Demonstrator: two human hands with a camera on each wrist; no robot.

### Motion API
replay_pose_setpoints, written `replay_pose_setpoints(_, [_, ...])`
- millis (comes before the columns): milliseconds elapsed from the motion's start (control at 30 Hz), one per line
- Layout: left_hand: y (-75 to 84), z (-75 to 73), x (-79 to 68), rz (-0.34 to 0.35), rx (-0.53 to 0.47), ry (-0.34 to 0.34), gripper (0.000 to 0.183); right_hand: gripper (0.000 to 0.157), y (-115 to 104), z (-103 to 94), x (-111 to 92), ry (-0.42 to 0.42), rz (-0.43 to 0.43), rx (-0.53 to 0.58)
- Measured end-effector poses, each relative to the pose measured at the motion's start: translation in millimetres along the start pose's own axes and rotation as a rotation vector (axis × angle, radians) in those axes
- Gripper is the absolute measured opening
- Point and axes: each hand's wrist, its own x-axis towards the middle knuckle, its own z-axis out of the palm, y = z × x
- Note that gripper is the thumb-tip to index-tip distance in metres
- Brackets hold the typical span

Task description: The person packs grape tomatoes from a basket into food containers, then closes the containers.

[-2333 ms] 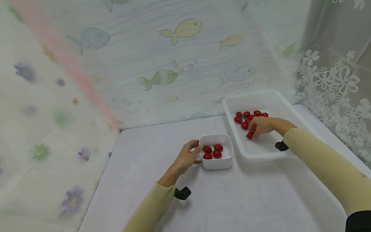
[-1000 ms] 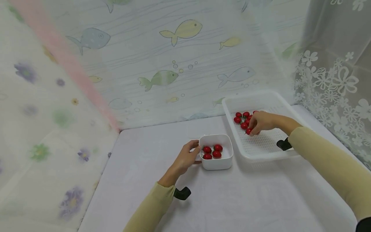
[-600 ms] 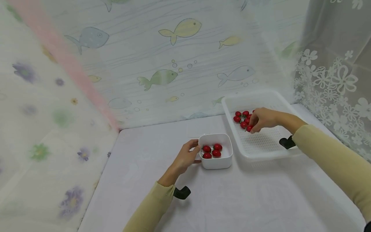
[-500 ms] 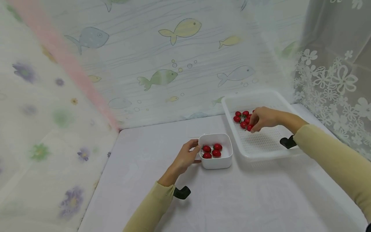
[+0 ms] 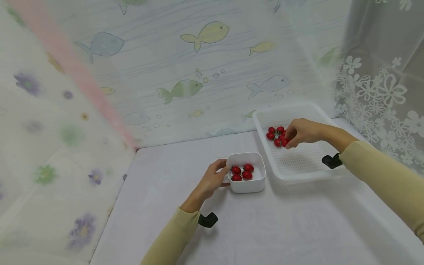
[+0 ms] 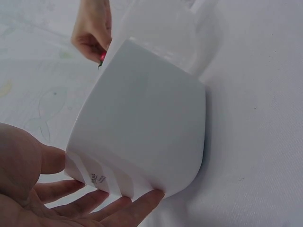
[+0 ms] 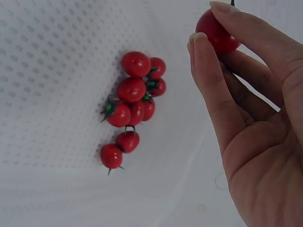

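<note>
— Since I can't see the table (image 5: 165, 176), can you tell me where the hands are?

— A person's left hand (image 5: 212, 179) is at the left end of a small white box (image 5: 247, 187). Its fingers are spread against the outside, thumb at the rim. I take that as steadying: enough to stop a light box sliding, while leaving its open top uncovered.

— What is inside?

— Four red cherry tomatoes (image 5: 247, 175), lying on their sides.

— And the other hand?

— Farther off and to the right, the right hand (image 5: 303, 131) is over a wide white basket (image 5: 298, 156). Thumb and fingertips pinch one tomato (image 7: 217, 35) by its sides, and a green stem sticks out past them. A fingertip pinch probably suits something so small and smooth, which a harder squeeze could bruise.

— Is that tomato touching the others?

— No, the right wrist view shows it apart, seemingly above the basket floor. The cluster (image 7: 131, 90) lies in the basket's left part, several touching. The floor is full of small holes, likely for draining.

— Why does the box sit where it does?

— It stands just beside the basket, on its near left, a narrow gap between. That probably keeps both within easy reach, one to each hand.

— What surrounds them?

— A fish-printed sheet (image 5: 212, 32) on the far side, and flowered lace (image 5: 391, 90) at the right.
</note>
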Motion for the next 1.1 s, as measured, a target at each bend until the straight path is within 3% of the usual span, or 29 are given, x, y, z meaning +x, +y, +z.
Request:
replay_pose_setpoints(200, [-9.3, -0.7, 5.7, 0.007, 0.009, 0.017, 0.039, 0.021, -9.7, 1.5, -3.5, 0.005, -0.016, 0.009])
replay_pose_setpoints(667, [-9.4, -0.3, 5.8, 0.007, 0.004, 0.024, 0.039, 0.018, -31.7, 14.7, -14.4, 0.032, -0.042, 0.021])
replay_pose_setpoints(900, [1.9, -0.1, -1.4, 0.009, -0.008, -0.004, 0.041, 0.021, -41.6, 22.5, -19.5, 0.058, -0.047, 0.051])
replay_pose_setpoints(1100, [-10.3, 0.2, 6.7, 0.015, -0.001, 0.017, 0.039, 0.024, -53.5, 30.3, -24.6, 0.119, -0.037, 0.049])
